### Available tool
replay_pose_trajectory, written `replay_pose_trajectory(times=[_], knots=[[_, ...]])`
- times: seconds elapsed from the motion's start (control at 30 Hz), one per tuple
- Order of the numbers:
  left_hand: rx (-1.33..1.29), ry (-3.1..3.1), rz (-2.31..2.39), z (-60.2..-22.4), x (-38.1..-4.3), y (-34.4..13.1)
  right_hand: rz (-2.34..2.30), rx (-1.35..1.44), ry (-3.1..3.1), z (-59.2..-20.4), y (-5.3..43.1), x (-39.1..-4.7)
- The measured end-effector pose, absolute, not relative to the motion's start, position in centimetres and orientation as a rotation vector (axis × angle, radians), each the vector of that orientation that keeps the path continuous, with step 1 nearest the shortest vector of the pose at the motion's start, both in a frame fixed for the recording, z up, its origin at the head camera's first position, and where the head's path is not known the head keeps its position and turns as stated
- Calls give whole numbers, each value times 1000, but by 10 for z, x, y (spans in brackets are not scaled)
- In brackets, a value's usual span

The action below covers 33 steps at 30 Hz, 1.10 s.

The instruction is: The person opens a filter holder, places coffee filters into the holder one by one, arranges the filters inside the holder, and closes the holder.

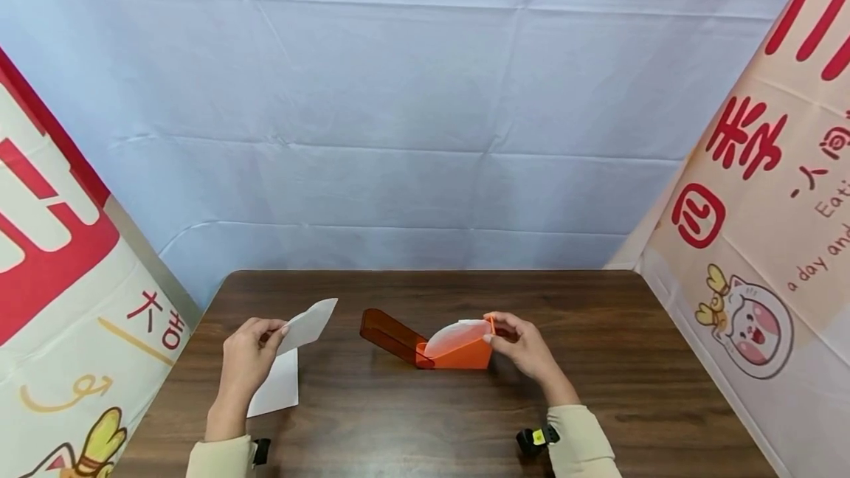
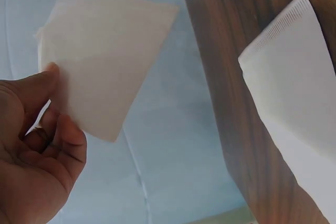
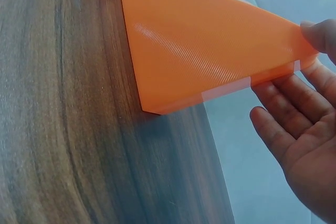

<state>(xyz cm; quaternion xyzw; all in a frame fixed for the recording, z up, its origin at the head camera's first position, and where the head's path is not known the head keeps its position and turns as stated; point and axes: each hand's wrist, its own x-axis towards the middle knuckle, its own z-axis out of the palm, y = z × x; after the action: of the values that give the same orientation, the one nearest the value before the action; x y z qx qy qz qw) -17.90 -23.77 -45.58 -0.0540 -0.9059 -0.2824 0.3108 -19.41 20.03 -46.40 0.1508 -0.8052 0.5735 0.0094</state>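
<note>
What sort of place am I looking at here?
Probably a makeshift recording booth rather than a lived-in room: a creased pale-blue cloth hangs behind the wood-grain table, and printed banners flank it on both sides.

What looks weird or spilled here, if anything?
Nothing stands out: the wedge-shaped orange plastic box sits upright, its translucent brown plastic lid open, and the left hand pinches tapered white paper.

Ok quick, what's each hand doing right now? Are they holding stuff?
Left hand: closed, pinching white paper between thumb and fingers.
Right hand: closed on one end of the orange holder, gripping it.
</note>
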Motion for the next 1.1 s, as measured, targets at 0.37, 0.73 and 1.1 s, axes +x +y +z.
replay_pose_trajectory(times=[0.37,0.73,1.1], knots=[[-228,-2313,-777,-445,-182,-220,1816,414,-2499,-492,205,-207],[-315,-2208,-816,-443,-187,-201,1801,467,-2470,-495,208,-207],[-400,-2163,-879,-440,-192,-179,1826,474,-2479,-489,207,-206]])
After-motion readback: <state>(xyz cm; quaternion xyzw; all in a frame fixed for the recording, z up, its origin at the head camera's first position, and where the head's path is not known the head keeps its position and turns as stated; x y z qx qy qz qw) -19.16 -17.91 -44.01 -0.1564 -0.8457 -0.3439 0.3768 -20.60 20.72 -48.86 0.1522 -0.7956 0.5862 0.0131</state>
